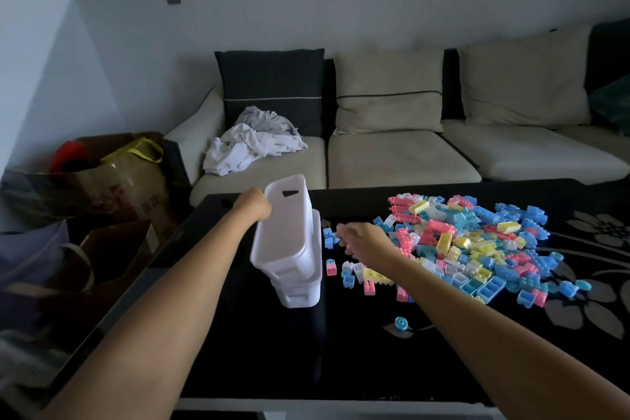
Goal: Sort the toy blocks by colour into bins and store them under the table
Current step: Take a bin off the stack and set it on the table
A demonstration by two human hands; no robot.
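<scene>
Head view: your left hand (254, 206) clamps its fingers on the top bin (284, 225). I cannot tell whether your right hand (363, 239) fingers hold anything. The blocks (460, 239) at two o'clock are all unsorted.

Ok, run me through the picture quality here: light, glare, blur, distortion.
Head view: dim room; the glossy black table swallows detail, with a faint reflection below the white bins. Head view: bins and pastel blocks are the brightest things. Head view: the wide lens bows the sofa and the table edge; the right hand is slightly soft, its fingers hard to read.
</scene>
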